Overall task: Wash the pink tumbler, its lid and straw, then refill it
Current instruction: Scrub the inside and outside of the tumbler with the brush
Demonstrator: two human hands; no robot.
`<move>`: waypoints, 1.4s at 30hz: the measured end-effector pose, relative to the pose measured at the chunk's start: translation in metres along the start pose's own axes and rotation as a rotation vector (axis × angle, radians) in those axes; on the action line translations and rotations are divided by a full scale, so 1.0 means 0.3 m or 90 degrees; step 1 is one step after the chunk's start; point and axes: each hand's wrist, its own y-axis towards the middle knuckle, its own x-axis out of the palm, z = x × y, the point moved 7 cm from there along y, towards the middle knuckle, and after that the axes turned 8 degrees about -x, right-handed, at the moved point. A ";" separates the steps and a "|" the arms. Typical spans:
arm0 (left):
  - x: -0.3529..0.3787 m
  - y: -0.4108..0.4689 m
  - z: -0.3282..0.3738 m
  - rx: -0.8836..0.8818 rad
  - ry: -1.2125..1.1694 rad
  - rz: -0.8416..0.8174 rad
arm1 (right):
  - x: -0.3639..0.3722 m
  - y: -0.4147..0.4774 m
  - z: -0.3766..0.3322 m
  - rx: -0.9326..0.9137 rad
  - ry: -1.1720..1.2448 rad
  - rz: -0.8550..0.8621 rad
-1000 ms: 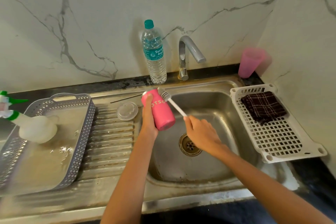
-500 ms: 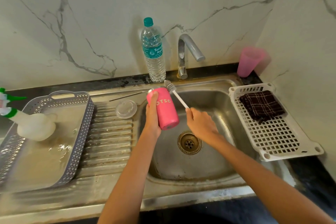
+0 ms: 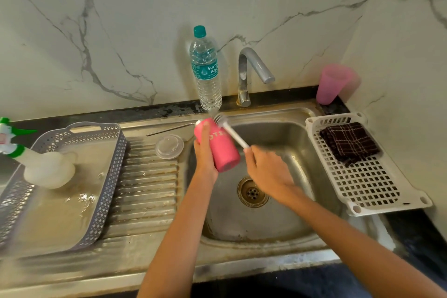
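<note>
My left hand (image 3: 205, 152) grips the pink tumbler (image 3: 221, 150), tilted over the left side of the steel sink (image 3: 278, 232) with its mouth pointing away from me. My right hand (image 3: 267, 172) holds the white handle of a bottle brush (image 3: 232, 132); its bristle head lies against the tumbler's rim. The clear lid (image 3: 169, 146) lies flat on the ribbed drainboard left of the tumbler. A thin metal straw (image 3: 170, 129) lies behind the lid along the sink's back edge.
A water bottle (image 3: 206, 70) and the tap (image 3: 251, 72) stand at the back. A pink cup (image 3: 332, 83) is in the right corner. A white rack (image 3: 362, 176) holds a dark cloth (image 3: 349, 141). A grey tray (image 3: 101, 186) at left holds a spray bottle (image 3: 46, 167).
The brush head has moved in against the tumbler's rim, and the right hand shifted slightly with it. The left hand keeps the tumbler in about the same place.
</note>
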 end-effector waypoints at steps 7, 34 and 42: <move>-0.021 0.035 -0.007 -0.001 0.003 0.026 | 0.021 -0.025 -0.032 -0.001 -0.017 -0.007; -0.003 -0.020 0.022 0.000 0.016 -0.070 | 0.016 0.037 0.002 0.039 0.063 -0.011; -0.024 -0.006 0.048 -0.011 0.013 -0.058 | 0.034 -0.019 0.031 0.041 0.061 -0.030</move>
